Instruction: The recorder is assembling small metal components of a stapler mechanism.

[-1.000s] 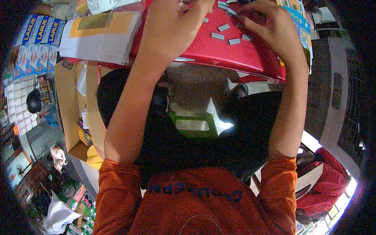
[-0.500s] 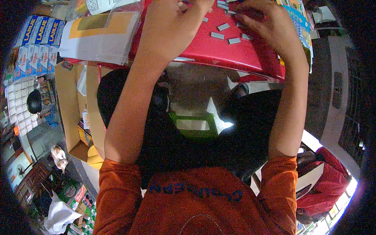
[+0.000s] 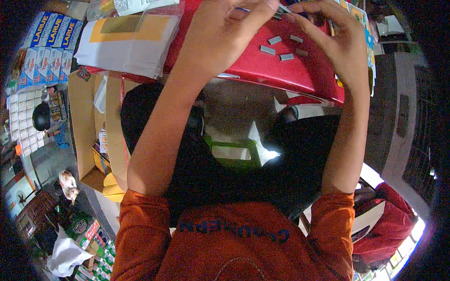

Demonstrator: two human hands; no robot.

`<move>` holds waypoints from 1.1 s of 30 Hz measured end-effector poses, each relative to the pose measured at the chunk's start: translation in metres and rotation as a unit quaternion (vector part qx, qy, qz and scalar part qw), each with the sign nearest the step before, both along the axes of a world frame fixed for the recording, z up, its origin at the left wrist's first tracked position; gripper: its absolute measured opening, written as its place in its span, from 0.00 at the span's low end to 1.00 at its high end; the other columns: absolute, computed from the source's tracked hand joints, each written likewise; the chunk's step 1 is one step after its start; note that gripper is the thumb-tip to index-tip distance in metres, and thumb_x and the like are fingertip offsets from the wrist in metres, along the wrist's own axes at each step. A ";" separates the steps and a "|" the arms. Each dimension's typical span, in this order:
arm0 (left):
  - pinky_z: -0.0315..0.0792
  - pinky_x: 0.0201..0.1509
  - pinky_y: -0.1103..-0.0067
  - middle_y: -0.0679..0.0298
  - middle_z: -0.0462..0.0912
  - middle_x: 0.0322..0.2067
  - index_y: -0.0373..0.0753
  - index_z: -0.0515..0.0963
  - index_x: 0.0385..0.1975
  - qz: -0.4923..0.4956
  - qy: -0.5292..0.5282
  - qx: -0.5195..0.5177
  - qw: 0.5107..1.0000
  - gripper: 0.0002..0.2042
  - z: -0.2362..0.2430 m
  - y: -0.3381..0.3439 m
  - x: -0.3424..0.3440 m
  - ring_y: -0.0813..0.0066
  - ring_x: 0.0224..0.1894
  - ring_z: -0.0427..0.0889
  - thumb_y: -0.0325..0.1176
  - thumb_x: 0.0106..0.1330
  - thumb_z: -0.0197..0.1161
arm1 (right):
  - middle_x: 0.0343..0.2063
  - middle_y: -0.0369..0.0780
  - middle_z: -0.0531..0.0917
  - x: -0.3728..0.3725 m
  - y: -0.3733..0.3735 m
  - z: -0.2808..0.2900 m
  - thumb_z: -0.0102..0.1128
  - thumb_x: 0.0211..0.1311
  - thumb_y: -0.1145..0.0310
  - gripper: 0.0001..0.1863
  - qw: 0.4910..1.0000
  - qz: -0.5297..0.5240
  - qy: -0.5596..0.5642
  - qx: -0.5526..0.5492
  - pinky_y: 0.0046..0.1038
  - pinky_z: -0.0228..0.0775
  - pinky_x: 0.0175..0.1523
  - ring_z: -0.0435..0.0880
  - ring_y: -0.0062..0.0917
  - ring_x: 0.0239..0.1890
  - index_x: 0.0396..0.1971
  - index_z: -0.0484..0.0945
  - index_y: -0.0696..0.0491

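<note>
My left hand [image 3: 222, 40] is at the far edge of view above the red tabletop [image 3: 253, 70], its fingers curled round something mostly hidden. My right hand [image 3: 330, 35] faces it, thumb and forefinger pinched at a short grey strip [image 3: 284, 9], which looks like a strip of staples. The fingertips of both hands nearly meet there. Below them lie several loose grey strips, one of them [image 3: 268, 49] flat near the middle and another [image 3: 286, 57] closer to the table's front edge.
Left on the table is a clear plastic sleeve [image 3: 157, 51] with white and yellow paper. Colourful packets [image 3: 368, 42] line the right side. An open cardboard box [image 3: 86, 140] stands left of my legs. A cat [image 3: 69, 186] is on the floor; a person in red [image 3: 386, 225] is behind at right.
The view has shifted slightly, so the table sits lower and further right. My hands have come together, and a grey strip now shows between the fingertips.
</note>
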State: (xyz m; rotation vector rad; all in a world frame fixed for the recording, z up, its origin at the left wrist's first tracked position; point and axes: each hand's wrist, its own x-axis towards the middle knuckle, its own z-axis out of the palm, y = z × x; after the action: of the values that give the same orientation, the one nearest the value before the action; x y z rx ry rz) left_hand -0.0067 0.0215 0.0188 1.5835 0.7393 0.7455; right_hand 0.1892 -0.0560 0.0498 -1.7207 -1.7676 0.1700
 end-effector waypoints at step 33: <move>0.81 0.50 0.82 0.56 0.88 0.43 0.25 0.79 0.52 0.065 -0.185 0.018 0.980 0.15 -0.013 0.005 0.005 0.76 0.44 0.87 0.30 0.72 0.68 | 0.33 0.45 0.88 0.035 -0.047 -0.007 0.72 0.57 0.73 0.12 0.975 0.015 -0.112 -0.192 0.32 0.77 0.43 0.87 0.29 0.35 0.40 0.86 0.60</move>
State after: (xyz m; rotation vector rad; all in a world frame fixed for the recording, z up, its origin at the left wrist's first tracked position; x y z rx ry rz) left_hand -0.0020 0.0268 0.0054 1.3840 0.5602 1.1190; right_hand 0.2238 -0.1026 0.0431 -2.0514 -2.0278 0.3634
